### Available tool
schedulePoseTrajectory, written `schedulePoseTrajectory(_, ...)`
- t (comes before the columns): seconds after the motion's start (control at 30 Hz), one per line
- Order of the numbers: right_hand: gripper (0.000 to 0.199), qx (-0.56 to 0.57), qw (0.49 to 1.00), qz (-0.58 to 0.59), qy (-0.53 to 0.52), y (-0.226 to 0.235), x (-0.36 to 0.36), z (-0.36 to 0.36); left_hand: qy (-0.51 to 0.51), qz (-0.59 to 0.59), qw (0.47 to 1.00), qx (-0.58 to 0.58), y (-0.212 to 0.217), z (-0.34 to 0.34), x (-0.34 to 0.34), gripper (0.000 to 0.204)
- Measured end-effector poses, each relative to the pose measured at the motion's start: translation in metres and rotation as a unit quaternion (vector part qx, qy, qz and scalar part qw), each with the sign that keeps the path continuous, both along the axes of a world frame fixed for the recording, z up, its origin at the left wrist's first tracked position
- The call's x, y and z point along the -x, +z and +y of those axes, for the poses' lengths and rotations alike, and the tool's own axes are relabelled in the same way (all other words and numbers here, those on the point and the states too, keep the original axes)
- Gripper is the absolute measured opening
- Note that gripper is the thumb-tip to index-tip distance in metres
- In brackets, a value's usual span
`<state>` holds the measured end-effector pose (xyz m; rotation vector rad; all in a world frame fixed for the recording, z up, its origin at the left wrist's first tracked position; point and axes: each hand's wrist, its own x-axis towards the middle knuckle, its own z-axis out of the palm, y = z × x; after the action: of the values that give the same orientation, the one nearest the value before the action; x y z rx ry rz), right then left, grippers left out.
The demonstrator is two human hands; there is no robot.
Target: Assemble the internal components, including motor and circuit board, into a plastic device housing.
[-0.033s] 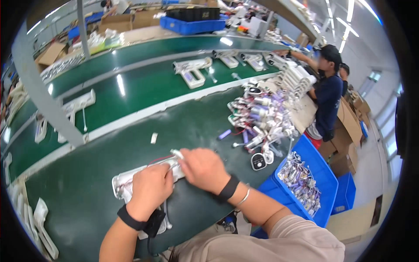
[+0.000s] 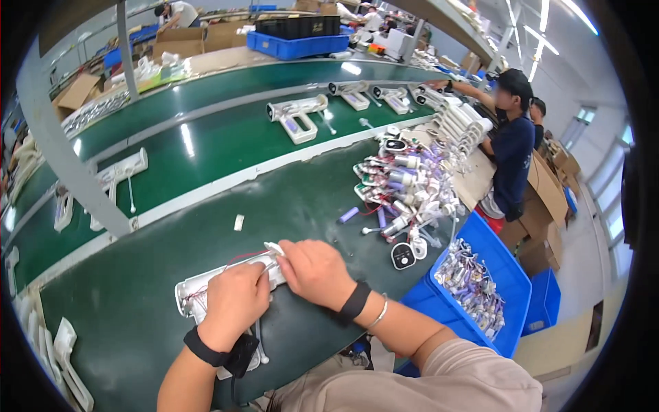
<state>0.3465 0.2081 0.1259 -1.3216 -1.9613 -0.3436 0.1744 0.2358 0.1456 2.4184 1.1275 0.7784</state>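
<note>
Housing laid on tabletop, long axis approx L–R
Middle covered by L hand, curled, hold unclear; white pc pinched in R hand, R end

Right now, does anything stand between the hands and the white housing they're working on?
Nothing visible does: the left hand lies over the white housing, and the right hand is at its right end. A red wire arcs just beyond the left hand, not between.

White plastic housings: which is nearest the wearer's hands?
The long white plastic housing on the dark green tabletop, partly under the left hand, beside the right hand. Others, like the white loop-handled housing on the green conveyor belt, lie away from both.
</note>
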Motion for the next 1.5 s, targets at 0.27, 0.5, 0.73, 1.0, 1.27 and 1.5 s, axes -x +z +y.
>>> schedulePoseTrajectory(0.27,0.034,0.147,0.918,0.319,0.183,-0.018,0.002,-0.004,-0.018,-0.044,0.998,-0.04,-0.016,-0.015,-0.004,0.012)
schedulePoseTrajectory(0.5,0.03,0.283,0.945,0.156,0.057,0.001,-0.016,0.0,-0.031,-0.061,0.994,-0.088,-0.001,0.002,0.041,0.046)
schedulePoseTrajectory(0.73,0.044,0.452,0.841,0.286,0.082,-0.019,-0.042,0.035,-0.017,0.161,0.987,-0.023,-0.028,0.005,0.085,0.078)
schedulePoseTrajectory(1.0,0.039,0.388,0.918,0.087,0.01,-0.009,-0.044,0.035,0.038,0.156,0.984,-0.078,-0.043,-0.019,0.071,0.071)
schedulePoseTrajectory(1.27,0.043,0.44,0.892,0.1,0.03,-0.011,-0.048,0.044,0.051,0.135,0.986,-0.087,-0.046,-0.017,0.072,0.071)
schedulePoseTrajectory(1.5,0.041,0.356,0.925,0.078,-0.104,-0.04,-0.021,0.017,0.075,0.151,0.983,-0.074,-0.043,-0.018,0.069,0.073)
